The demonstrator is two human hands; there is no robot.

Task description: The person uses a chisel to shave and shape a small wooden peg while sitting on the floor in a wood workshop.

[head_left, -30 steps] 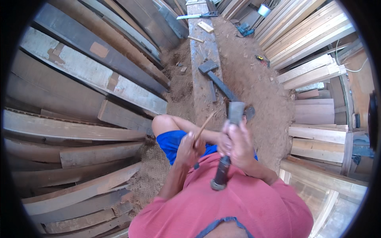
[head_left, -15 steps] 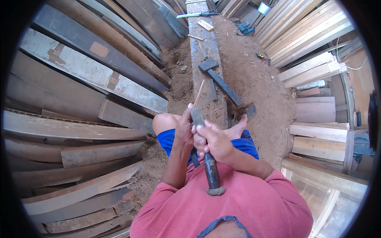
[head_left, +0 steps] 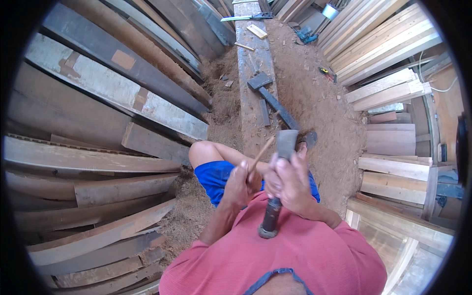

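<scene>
The right hand (head_left: 290, 182) is wrapped tight around the dark handle of a hatchet (head_left: 276, 189), whose grey head points up and away while the butt of the handle hangs over the red shirt. Just beside it, the left hand (head_left: 239, 183) is closed on a thin wooden stick (head_left: 260, 153) that slants up toward the hatchet head. Under both hands lie blue shorts and a bent knee. Beyond, a long grey beam (head_left: 253, 83) runs away across sawdust-strewn ground, with a second hatchet (head_left: 270, 96) lying on it. Farther along the beam lies a handsaw (head_left: 246, 17). Weathered planks (head_left: 113, 93) are stacked on the left, paler boards (head_left: 388, 49) on the right.
</scene>
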